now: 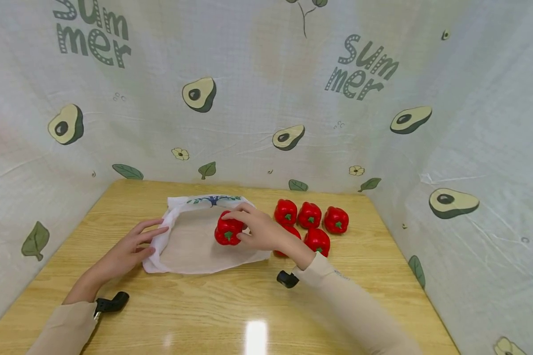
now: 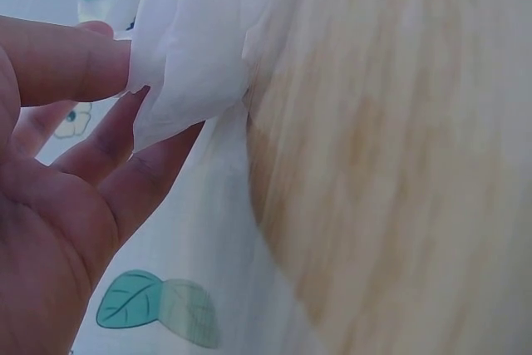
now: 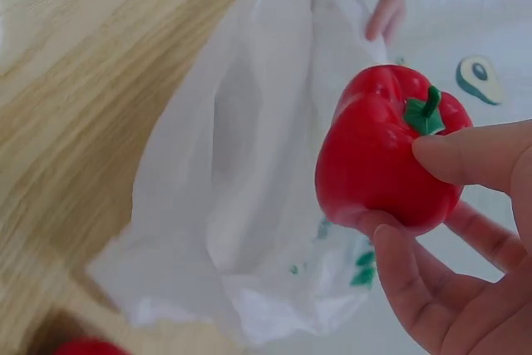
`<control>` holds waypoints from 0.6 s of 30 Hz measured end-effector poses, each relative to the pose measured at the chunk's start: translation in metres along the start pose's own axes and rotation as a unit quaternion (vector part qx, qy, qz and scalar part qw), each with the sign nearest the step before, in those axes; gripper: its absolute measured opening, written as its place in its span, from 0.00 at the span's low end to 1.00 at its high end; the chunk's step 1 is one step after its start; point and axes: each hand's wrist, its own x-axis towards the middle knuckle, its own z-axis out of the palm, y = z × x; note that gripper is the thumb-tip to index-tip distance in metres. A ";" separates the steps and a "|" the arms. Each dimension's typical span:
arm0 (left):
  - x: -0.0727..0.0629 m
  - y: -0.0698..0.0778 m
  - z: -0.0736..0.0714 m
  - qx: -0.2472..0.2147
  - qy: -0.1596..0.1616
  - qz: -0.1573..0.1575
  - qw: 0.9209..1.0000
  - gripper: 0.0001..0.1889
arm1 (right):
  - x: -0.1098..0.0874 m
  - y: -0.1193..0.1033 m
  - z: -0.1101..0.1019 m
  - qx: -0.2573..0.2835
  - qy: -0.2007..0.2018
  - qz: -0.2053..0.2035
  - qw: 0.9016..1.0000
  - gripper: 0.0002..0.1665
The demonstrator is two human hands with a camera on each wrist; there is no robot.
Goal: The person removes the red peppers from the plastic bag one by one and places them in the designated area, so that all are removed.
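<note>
A white, thin plastic bag [image 1: 160, 246] lies spread on the table, its rim raised and a tree print along the far side. My left hand [image 1: 126, 251] is at its left rim; the left wrist view shows a fold of the bag [image 2: 195, 64] between the thumb and fingers [image 2: 154, 176]. Over the bag's right part, my right hand [image 1: 262, 229] holds a red bell pepper [image 1: 227, 230]. In the right wrist view this pepper [image 3: 378, 160] is gripped between thumb and fingers, its green stem showing.
Several more red bell peppers [image 1: 310, 216] sit grouped on the wooden table [image 1: 195, 310] right of the bag, some partly behind the right arm. A pale cloth [image 1: 244, 98] printed with avocados and leaves stands behind and at both sides. Each wrist carries a small black device [image 1: 112, 302].
</note>
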 end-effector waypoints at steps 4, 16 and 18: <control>0.000 0.000 -0.001 0.004 0.000 0.002 1.000 0.28 | -0.022 0.004 -0.020 0.002 0.010 0.004 1.000 0.32; 0.001 0.000 -0.002 0.003 -0.001 -0.001 1.000 0.28 | -0.098 0.036 -0.066 -0.040 0.082 0.035 0.995 0.34; 0.001 0.000 -0.002 0.001 -0.003 -0.008 1.000 0.28 | -0.110 0.042 -0.071 -0.050 0.094 0.033 0.994 0.34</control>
